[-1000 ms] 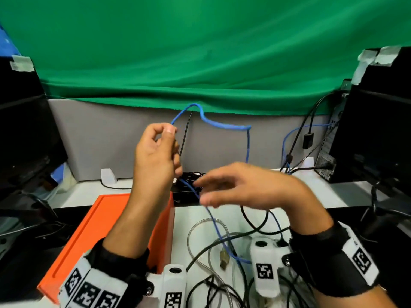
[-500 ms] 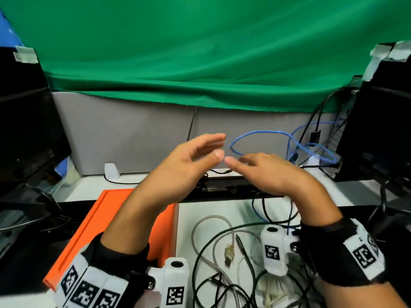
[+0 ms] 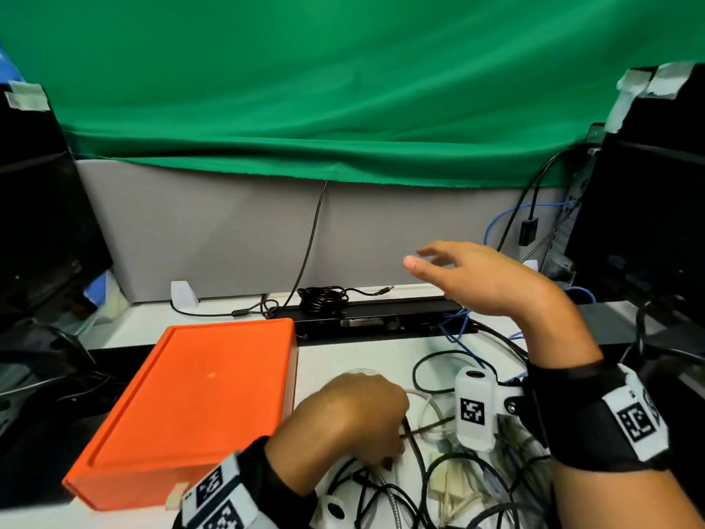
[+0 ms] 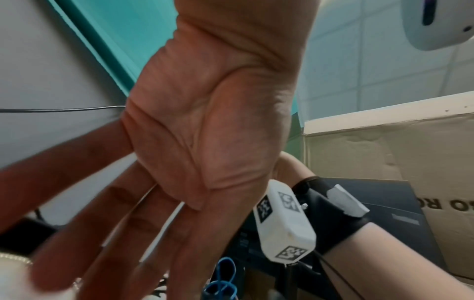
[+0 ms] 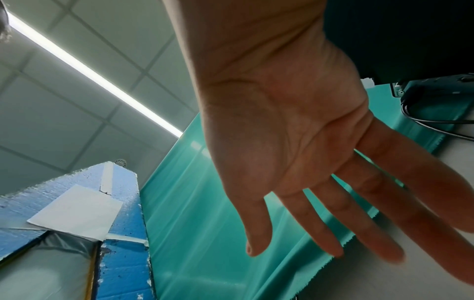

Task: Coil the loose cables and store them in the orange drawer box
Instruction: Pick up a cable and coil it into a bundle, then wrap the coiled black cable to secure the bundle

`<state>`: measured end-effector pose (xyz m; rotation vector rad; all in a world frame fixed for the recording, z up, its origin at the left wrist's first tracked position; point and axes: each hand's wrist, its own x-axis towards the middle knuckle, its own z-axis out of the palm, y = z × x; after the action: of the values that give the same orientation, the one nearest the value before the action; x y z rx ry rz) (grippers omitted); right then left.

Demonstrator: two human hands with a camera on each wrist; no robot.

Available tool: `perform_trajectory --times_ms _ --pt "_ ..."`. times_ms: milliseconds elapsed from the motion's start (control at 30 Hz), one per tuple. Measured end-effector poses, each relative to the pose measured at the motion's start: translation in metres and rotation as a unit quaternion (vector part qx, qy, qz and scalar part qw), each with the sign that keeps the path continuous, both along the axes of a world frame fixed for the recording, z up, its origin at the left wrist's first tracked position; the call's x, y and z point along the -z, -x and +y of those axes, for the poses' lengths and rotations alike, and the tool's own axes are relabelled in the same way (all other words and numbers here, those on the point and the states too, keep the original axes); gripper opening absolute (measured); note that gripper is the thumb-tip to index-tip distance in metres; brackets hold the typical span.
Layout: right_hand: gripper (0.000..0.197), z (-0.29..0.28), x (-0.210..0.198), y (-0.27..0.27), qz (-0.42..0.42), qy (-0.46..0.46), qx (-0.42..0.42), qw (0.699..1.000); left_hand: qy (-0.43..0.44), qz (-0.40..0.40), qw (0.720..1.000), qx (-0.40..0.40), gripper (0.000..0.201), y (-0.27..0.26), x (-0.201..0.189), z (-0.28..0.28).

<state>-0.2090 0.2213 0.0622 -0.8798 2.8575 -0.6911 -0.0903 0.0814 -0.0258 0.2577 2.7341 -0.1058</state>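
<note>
The orange drawer box (image 3: pixel 202 406) lies shut on the left of the white desk. To its right sprawls a tangle of loose cables (image 3: pixel 457 471), black, silver and beige. My left hand (image 3: pixel 381 440) reaches down into that tangle; the left wrist view shows the left hand (image 4: pixel 128 233) with straight fingers gripping nothing. My right hand (image 3: pixel 431 261) hovers above the back of the desk, and the right wrist view shows the right hand (image 5: pixel 320 233) spread and empty. The blue cable (image 3: pixel 454 330) lies loose beneath it, and the left wrist view catches a loop of blue cable (image 4: pixel 221 284).
A coiled black cable (image 3: pixel 324 299) rests at the back by a black bar (image 3: pixel 381 318). Dark monitors (image 3: pixel 45 223) stand left and right, with a computer tower (image 3: pixel 648 223) and plugged cables at the right. A grey partition (image 3: pixel 229 231) and green cloth close the back.
Both hands were raised together at the blue cable. Now the cable is out of them, the left hand has dropped to the tangle and the right hand has swung right, open.
</note>
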Motion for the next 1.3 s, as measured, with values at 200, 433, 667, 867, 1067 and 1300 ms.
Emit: perform_trajectory --times_ms 200,433,667,867,1067,1300 --pt "0.046 0.001 -0.008 -0.017 -0.05 0.034 -0.146 0.988 -0.217 0.124 0.965 -0.074 0.017 0.004 -0.037 -0.026" --pt "0.018 -0.01 -0.009 -0.021 -0.051 0.316 -0.229 0.919 -0.624 0.379 0.663 -0.169 0.029 -0.002 -0.098 -0.061" --pt "0.028 0.026 -0.019 0.016 -0.022 0.63 0.021 0.776 -0.763 0.217 0.603 -0.083 0.039 -0.032 -0.114 -0.102" --pt "0.043 0.032 -0.018 0.011 0.13 0.268 0.116 0.948 -0.702 0.269 0.653 -0.091 0.025 -0.024 -0.125 -0.081" --pt "0.037 -0.019 -0.028 -0.065 0.175 0.284 -0.168 0.928 -0.66 0.253 0.703 -0.085 0.033 -0.009 -0.12 -0.044" --pt "0.02 -0.015 -0.007 -0.02 0.15 0.33 -0.108 0.925 -0.904 0.119 0.41 0.017 0.03 -0.018 -0.102 -0.073"
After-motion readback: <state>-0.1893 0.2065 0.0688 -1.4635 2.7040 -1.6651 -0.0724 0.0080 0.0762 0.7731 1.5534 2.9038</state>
